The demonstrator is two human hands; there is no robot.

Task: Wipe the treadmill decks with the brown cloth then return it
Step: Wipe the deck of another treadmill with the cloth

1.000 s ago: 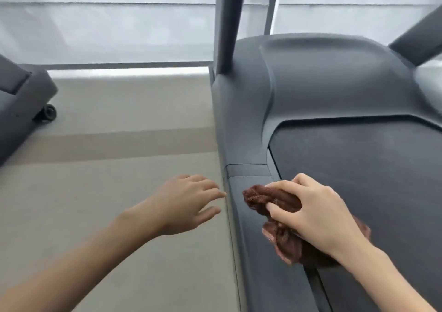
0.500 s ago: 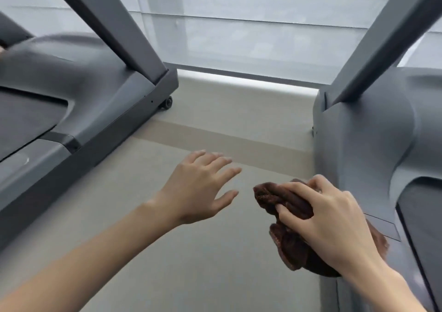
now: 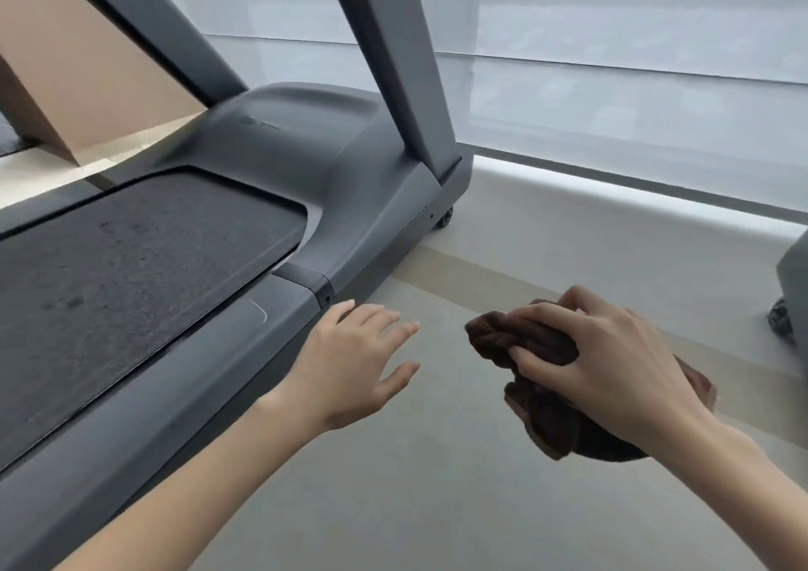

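Brown cloth point(image 3: 546, 400) bunched under right hand point(image 3: 612, 365), left hand point(image 3: 350, 369) empty beside

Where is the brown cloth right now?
In the head view, the brown cloth is bunched in the right hand, over the floor, right of the treadmill and the open left hand.

Soft window point(image 3: 612, 67) daylight; edges bend, perhaps slightly blurred.

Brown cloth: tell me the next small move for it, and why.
Probably carry the brown cloth, bunched in the right hand, leftward onto the side rail of the treadmill. The cloth hangs over bare floor, touching no deck; the left hand is open and empty.
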